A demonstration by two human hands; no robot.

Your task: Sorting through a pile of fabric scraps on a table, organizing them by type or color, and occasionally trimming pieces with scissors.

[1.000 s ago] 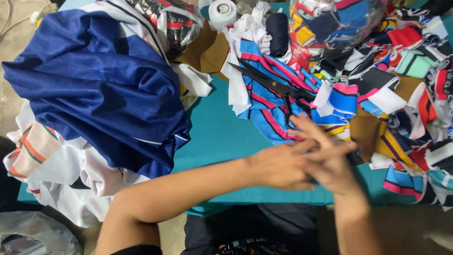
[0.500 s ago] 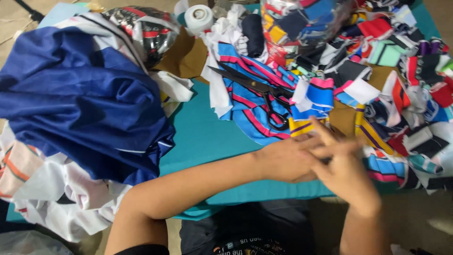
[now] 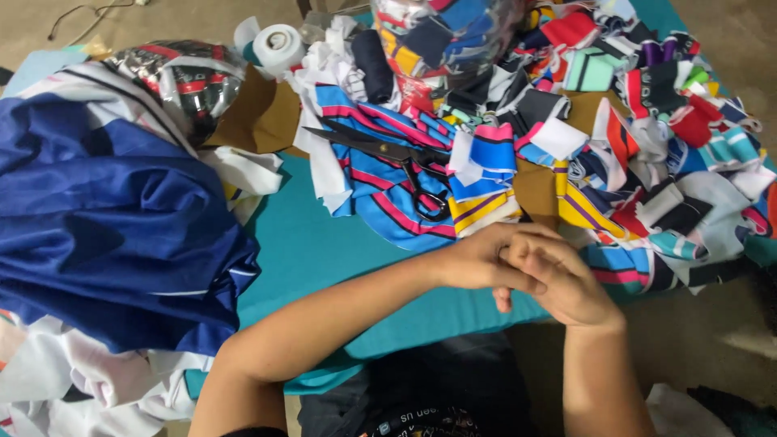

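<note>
Just short of the scissors (image 3: 405, 166), left hand (image 3: 477, 259) clasps right hand (image 3: 566, 283).

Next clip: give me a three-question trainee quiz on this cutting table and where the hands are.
1. True or false: the right hand holds the black scissors.
2. What lies directly under the scissors? A) the blue striped fabric B) the dark blue cloth pile C) the white tape roll
3. How do the left hand and the right hand stand to each other?

Key
1. False: the scissors lie untouched on the fabric, apart from both hands.
2. A.
3. They are clasped together over the near edge of the teal table, holding no visible tool or scrap.
</note>
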